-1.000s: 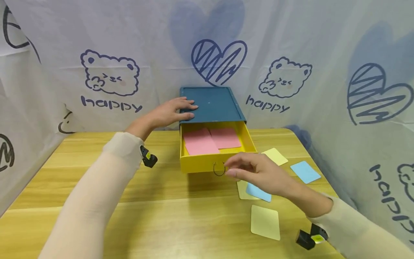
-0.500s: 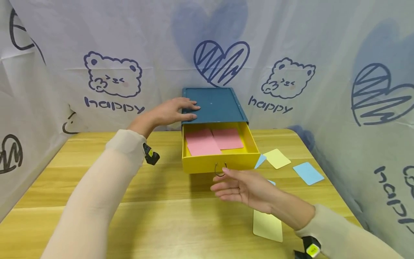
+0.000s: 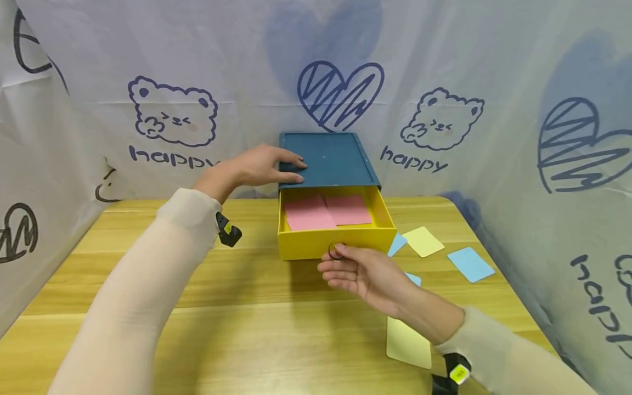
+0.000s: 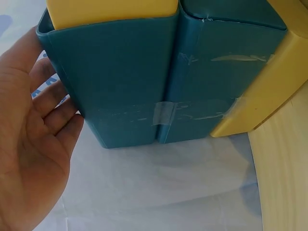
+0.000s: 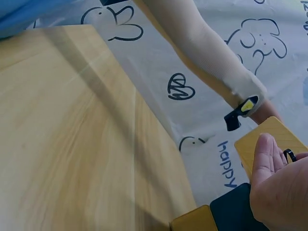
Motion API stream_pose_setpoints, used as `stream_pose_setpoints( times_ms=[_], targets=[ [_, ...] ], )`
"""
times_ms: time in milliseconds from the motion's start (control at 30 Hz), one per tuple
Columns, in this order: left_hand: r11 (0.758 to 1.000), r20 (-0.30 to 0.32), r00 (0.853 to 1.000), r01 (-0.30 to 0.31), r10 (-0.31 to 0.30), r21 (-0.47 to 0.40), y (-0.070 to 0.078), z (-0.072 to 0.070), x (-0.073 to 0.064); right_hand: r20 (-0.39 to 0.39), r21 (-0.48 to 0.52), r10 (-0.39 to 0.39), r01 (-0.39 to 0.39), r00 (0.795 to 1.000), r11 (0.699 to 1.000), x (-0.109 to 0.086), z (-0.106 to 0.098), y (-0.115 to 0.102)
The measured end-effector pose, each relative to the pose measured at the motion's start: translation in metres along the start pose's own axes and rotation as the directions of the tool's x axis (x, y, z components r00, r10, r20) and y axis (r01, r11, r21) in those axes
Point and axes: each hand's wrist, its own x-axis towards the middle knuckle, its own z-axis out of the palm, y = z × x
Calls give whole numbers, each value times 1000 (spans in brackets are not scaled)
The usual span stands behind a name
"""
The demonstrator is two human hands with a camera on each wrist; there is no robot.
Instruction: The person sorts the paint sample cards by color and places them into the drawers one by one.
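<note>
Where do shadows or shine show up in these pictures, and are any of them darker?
Head view: the brightest, with a shadow beneath the yellow drawer and a soft streak on the wooden table beside the left sleeve. Left wrist view: dimmer, with pale shine on the clear tape across the blue-green cabinet. Right wrist view: also dimmer, a long shadow band crossing the table.

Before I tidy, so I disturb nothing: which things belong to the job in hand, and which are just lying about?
Probably the job:
yellow drawer, with pink cards inside
ring handle, held by the right hand
blue casing, touched by the left hand

Probably just lying about:
yellow cards on the table
blue cards, likewise
</note>
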Motion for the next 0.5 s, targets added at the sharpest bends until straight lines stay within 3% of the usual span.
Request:
stream_pose_setpoints(
  times_ms=[500],
  targets=[
    [999,17,999,29,-28,-25,2,3,-3,-38,-12,-44,43,998,999,43,-18,-13]
  ],
)
